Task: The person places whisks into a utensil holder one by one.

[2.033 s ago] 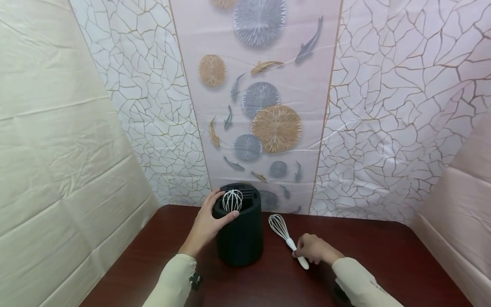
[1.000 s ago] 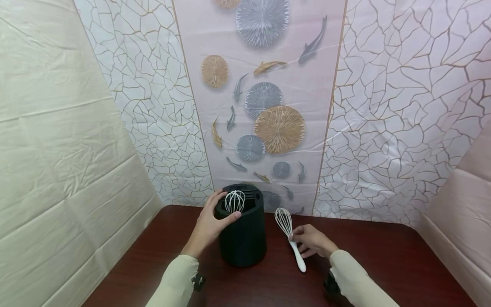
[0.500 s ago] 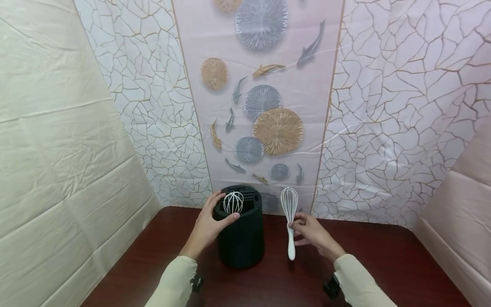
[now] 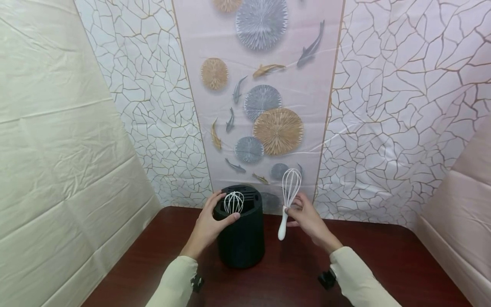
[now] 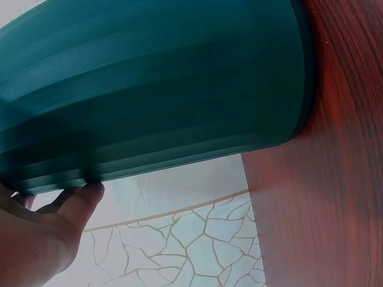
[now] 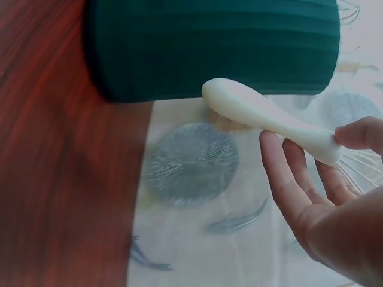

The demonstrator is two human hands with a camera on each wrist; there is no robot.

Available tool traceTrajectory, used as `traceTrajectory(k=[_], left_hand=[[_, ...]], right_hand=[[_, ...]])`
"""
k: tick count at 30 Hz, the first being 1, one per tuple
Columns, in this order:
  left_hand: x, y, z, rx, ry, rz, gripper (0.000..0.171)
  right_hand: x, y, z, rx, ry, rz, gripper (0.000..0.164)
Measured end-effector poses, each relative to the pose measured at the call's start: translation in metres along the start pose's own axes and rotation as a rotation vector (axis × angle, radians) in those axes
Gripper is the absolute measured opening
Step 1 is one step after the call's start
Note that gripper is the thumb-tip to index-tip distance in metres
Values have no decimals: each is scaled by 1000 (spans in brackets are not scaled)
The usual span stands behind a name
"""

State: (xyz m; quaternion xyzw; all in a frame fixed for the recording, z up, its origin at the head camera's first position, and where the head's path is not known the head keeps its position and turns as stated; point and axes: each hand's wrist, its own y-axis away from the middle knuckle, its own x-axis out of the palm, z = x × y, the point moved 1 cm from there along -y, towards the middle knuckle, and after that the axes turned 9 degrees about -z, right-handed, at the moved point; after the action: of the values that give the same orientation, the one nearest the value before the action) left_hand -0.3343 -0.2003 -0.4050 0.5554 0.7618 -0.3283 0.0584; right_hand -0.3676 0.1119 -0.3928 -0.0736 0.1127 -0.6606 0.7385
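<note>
A dark utensil holder (image 4: 241, 243) with slots in its top stands upright on the table; both wrist views show its ribbed side as dark green. The wire head of one white whisk (image 4: 233, 202) pokes out of its opening, the lower part hidden inside. My left hand (image 4: 206, 226) holds the holder's upper rim, thumb in front and fingers round the left side. To the right of the holder, my right hand (image 4: 310, 218) pinches a second white whisk (image 4: 283, 225) where handle meets wires. That whisk is raised off the table, wires up; its handle (image 6: 257, 110) shows in the right wrist view.
The dark red-brown table (image 4: 368, 256) carries the holder. Right behind it hangs a patterned cloth (image 4: 276, 128) with fish and round motifs. Plain cream cloth (image 4: 69, 170) lines the left side. Dark devices (image 4: 327, 279) sit at both wrists.
The second whisk lay on the table; my right hand has gripped it, lifted it, turned it wires up and carried it slightly left toward the holder. My left hand stays on the holder.
</note>
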Motion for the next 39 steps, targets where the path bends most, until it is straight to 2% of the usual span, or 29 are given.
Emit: traceTrajectory(k=[9,23,31,39], left_hand=[[1,0,-1,11,8,-2,87],[-1,-6,4,14,53,27,85],[0,-5,4,13,72,13,84],[2,-6,4,15,98,15,82]], right_hand=[[10,-8,28,-27,20,-71,58],[31,-19,74,-192,76,-159,52],[47,-23,98,-232,4,-151,54],[64,-22,105,-244,-106,-113,60]])
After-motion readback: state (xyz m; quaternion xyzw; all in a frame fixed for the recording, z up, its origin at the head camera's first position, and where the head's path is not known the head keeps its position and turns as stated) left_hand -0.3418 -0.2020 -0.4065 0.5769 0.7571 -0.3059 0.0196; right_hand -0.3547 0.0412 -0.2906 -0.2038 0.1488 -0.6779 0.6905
